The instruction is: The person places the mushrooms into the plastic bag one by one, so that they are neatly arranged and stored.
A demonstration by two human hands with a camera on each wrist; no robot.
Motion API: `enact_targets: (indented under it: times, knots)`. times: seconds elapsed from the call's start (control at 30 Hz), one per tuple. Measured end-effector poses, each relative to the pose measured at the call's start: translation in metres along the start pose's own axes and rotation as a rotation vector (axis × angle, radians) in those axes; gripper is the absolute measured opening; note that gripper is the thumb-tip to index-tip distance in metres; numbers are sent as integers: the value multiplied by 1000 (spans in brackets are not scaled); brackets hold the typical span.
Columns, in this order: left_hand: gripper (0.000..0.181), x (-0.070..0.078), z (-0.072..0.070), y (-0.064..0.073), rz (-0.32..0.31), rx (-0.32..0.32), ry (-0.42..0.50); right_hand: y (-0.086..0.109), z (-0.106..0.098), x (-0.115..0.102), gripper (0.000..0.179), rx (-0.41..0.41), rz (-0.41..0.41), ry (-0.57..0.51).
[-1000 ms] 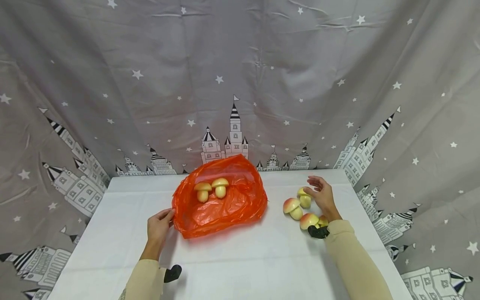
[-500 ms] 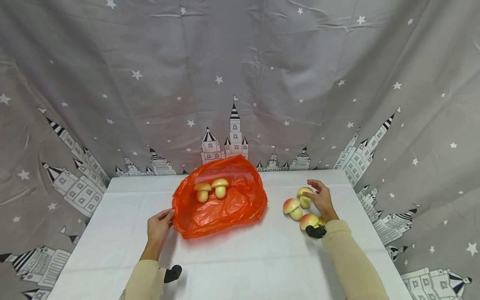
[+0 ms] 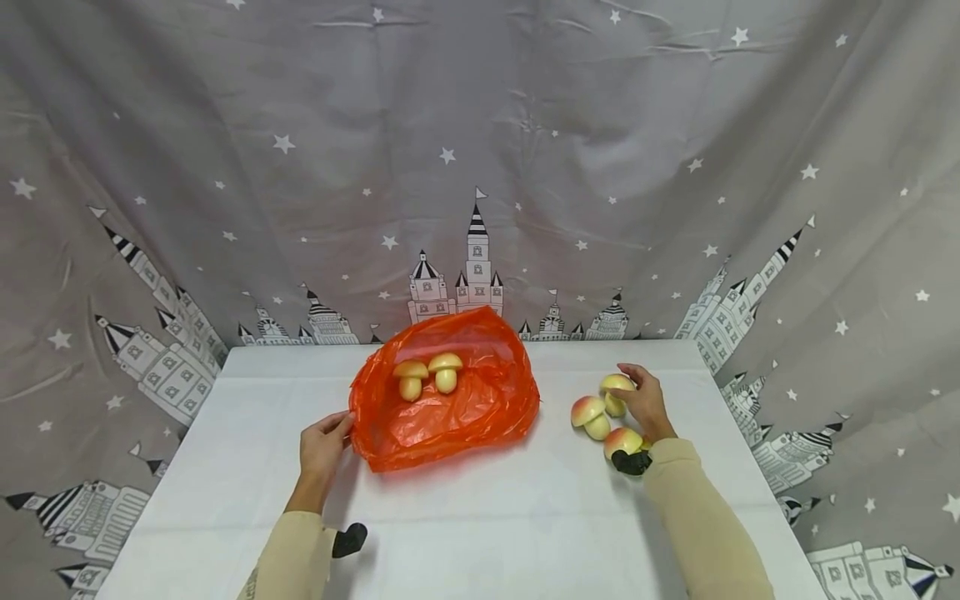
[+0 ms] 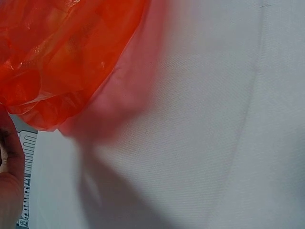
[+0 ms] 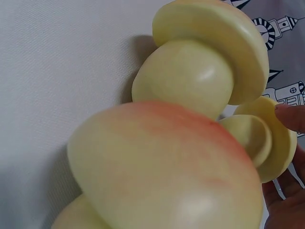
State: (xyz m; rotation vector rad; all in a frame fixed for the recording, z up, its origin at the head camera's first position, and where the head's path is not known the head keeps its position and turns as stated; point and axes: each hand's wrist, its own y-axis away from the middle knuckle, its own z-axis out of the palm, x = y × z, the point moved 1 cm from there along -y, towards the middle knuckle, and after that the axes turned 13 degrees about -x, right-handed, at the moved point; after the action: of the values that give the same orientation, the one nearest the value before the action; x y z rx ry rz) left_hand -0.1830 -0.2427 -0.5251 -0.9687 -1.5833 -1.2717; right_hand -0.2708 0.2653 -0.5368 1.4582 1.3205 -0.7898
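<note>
Mushroom (image 5: 264, 143) first: it lies on the table (image 3: 525, 533) near the far right corner, within the curve of the right hand (image 3: 648, 405). I see that hand rounded, thumb across one side of the cap and fingers about the other, so I read it as a pinch; how firmly it presses I cannot tell from either view. The step, as I judge it, is securing that hold. I would set thumb and fingers on opposite sides of the cap, squeeze evenly and keep any lift straight up, since so smooth and round a cap could slip from a lopsided grip. Neighbours crowd it: a red-capped one (image 3: 592, 415) lies just beside it, toward the table's left edge, and a blushing one (image 3: 621, 442) lies closer to the near edge, partly hidden by the dark wrist piece (image 3: 632, 463). I'd carry that wrist high so it nudges neither. By the far edge, left of the mushroom, the left hand (image 3: 322, 450) pinches the left rim of the bag (image 3: 450, 446), thumb and fingers nearly together; two mushrooms (image 3: 446, 372) show inside. I would hold that rim without tugging, because such thin film may crumple or swing.
</note>
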Motion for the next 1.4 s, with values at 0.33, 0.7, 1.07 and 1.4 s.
enact_targets:
  times: [0.33,0.7,1.07,1.4]
  knots:
    - [40,-2,-1,0,20,-5,-33,1,5,0,55,-33,76,108]
    - [41,-3,-1,2,0,-4,-57,0,4,5,53,-46,143,121]
    - [39,-2,0,2,36,1,-26,-1,0,2,52,-53,127,80]
    - [39,-4,-2,1,31,6,-23,4,1,2,52,86,123,11]
